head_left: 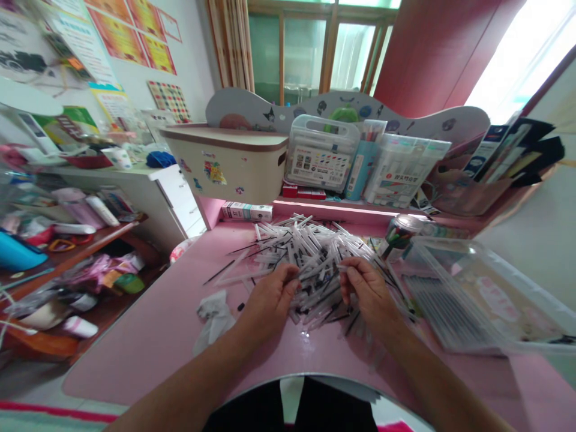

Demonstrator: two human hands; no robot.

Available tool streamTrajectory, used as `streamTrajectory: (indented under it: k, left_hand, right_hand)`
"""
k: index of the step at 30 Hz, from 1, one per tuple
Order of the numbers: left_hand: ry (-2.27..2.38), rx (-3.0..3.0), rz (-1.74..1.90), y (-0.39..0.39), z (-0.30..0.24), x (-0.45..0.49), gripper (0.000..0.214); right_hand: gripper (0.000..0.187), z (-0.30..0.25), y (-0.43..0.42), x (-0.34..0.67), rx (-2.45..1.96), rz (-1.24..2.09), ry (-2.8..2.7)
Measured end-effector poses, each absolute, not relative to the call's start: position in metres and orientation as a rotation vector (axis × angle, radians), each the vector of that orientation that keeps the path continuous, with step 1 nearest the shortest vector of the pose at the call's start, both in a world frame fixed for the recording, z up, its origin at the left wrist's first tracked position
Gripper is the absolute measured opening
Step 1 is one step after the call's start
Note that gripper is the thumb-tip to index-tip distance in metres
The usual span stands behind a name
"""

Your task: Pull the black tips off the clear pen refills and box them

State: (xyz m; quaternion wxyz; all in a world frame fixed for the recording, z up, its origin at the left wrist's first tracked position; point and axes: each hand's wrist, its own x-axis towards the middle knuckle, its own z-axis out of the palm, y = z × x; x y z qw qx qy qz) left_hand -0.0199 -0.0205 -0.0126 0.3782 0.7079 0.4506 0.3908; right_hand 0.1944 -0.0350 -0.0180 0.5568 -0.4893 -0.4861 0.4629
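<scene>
A heap of clear pen barrels, black refills and small black pen parts (310,240) lies on the pink desk (157,324). My left hand (270,300) is at the heap's left front, thumb and forefinger pinched together. What sits between those fingertips blends into the pens behind. At the right front, my right hand (368,291) has its thumb and forefinger closed on a pale pen barrel (342,267), of which only a short end shows. A crumpled white tissue (215,315) lies beside my left wrist.
To the right stand a drink can (402,231) and a clear plastic box (499,300) with a row of grey pens (445,309) by it. Behind the heap, a shelf holds a lidded beige bin (234,162) and marker cases (321,156). The desk's curved front edge is close to my body.
</scene>
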Motion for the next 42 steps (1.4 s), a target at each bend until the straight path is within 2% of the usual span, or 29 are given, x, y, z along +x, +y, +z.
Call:
streamTrajectory:
  k: [6, 11, 31, 42]
  left_hand:
    - [0.780, 1.066, 1.219, -0.010, -0.010, -0.018, 0.019]
    - [0.714, 0.769, 1.168, -0.008, -0.011, -0.016, 0.036]
    - [0.760, 0.752, 1.051, -0.012, -0.020, -0.007, 0.038]
    - [0.751, 0.763, 1.068, -0.017, -0.020, -0.002, 0.036]
  right_hand:
    - [0.029, -0.015, -0.037, 0.190, -1.101, 1.224, -1.115]
    - [0.030, -0.015, -0.043, 0.183, -1.110, 1.368, -1.131]
    - [0.039, -0.016, -0.048, 0.175, -1.100, 1.433, -1.171]
    - [0.026, -0.019, -0.048, 0.177, -1.092, 1.427, -1.165]
